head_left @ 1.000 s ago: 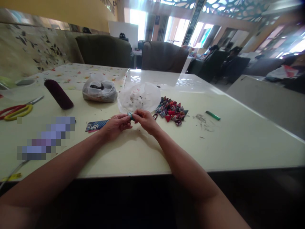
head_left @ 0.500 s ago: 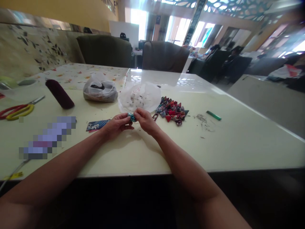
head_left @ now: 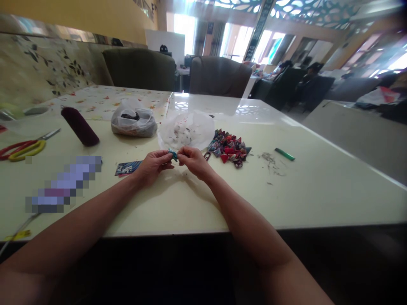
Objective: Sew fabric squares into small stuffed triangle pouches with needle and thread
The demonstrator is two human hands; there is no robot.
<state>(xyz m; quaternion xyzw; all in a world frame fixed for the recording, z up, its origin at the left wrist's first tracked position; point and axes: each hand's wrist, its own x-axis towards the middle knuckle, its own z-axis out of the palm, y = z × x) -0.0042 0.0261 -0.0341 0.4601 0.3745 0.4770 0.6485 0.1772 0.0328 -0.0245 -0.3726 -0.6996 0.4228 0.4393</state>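
A small teal patterned fabric piece (head_left: pixel 172 155) is held over the table between my two hands. My left hand (head_left: pixel 155 164) pinches it between thumb and fingers. The closed fingertips of my right hand (head_left: pixel 193 161) are at its right edge; whether they also hold something thin cannot be made out. Behind my left wrist lies a flat blue patterned cloth (head_left: pixel 126 167), partly covered by the hand. Just right of my right hand is a heap of small red, teal and dark fabric triangles (head_left: pixel 229 146).
A white plastic bag with white stuffing (head_left: pixel 186 129) lies beyond my hands, beside a grey plastic bag (head_left: pixel 134 120). Leftward are a maroon cylinder (head_left: pixel 80 126), scissors (head_left: pixel 28 148) and a blurred-out object (head_left: pixel 65 184). A green stick-like item (head_left: pixel 285 154) lies right, near thread scraps (head_left: pixel 270 160).
My hands have shifted slightly left with the fabric piece. It has turned a little in the fingers, and my left hand covers more of the blue cloth.
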